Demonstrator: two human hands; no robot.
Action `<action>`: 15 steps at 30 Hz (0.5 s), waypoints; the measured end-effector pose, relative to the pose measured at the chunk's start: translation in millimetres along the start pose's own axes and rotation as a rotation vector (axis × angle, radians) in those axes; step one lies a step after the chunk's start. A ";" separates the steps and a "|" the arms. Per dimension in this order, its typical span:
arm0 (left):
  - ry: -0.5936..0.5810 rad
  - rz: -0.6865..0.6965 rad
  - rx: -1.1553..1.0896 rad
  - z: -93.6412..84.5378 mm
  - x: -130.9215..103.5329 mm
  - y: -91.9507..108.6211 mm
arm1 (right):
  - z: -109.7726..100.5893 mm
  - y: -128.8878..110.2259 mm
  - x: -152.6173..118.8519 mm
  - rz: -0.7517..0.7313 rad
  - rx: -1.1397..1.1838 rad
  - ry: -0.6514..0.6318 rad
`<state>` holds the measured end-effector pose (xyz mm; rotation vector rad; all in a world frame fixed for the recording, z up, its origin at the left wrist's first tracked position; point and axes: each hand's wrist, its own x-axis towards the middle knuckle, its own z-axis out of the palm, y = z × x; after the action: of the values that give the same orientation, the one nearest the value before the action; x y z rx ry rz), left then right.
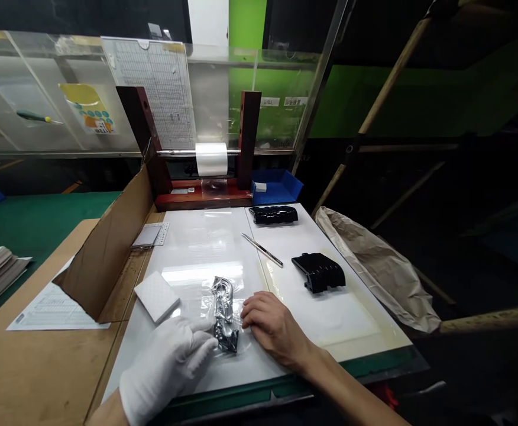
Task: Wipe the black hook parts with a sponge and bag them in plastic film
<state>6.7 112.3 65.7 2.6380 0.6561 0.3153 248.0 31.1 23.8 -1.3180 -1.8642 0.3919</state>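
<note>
A glossy black plastic part (224, 302) lies on the work surface with clear plastic film (241, 278) over and around it, wrinkled close to the part. My left hand (170, 358), in a white glove, rests at the part's lower left, fingertips touching the film at its edge, thumb and fingers apart. Bare, my right hand (277, 328) sits just right of the part. Its fingers are bent and drawn together on the film's right side; the fingertips are partly hidden. A white foam-like block (156, 296) lies above my left hand.
A roll of clear film (211, 160) hangs on a wooden stand (250, 136) at the back. Two more black parts (321, 273) and a slim pen-like tool (262, 249) lie right. A blue tray (277, 186) stands behind; a cardboard divider (108, 242) rises left.
</note>
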 end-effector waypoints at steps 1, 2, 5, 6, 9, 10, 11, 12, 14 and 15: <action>0.032 -0.051 0.042 0.3 0.6 0.6 | 0.2 -1.7 5.2 0.023 -0.020 0.030; 0.070 -0.108 0.067 1.0 4.0 1.5 | 1.3 -3.0 11.7 0.054 -0.042 0.065; 0.151 -0.204 0.050 10.0 26.5 5.5 | 12.4 -1.5 33.1 0.161 -0.110 0.131; 0.158 -0.212 0.031 16.6 34.9 6.1 | 18.5 1.2 38.6 0.187 -0.133 0.123; 0.140 -0.248 -0.001 44.7 50.9 3.0 | 38.6 14.0 45.2 0.234 -0.188 0.045; 0.127 -0.266 -0.007 54.3 52.1 0.4 | 44.2 18.4 44.6 0.243 -0.200 0.016; 0.113 -0.281 -0.014 62.5 51.9 -2.5 | 48.5 22.2 43.3 0.250 -0.207 -0.008; 0.100 -0.290 -0.022 68.6 50.8 -5.5 | 51.3 25.0 41.9 0.254 -0.209 -0.029; 0.080 -0.298 -0.030 74.2 48.4 -10.3 | 52.5 27.3 39.9 0.259 -0.208 -0.050; 0.075 -0.300 -0.030 74.2 47.6 -11.4 | 51.5 27.0 39.7 0.261 -0.205 -0.053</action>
<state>66.1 120.5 0.1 2.4615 1.0475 0.3326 221.3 87.4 -9.0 -1.7139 -1.8171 0.3804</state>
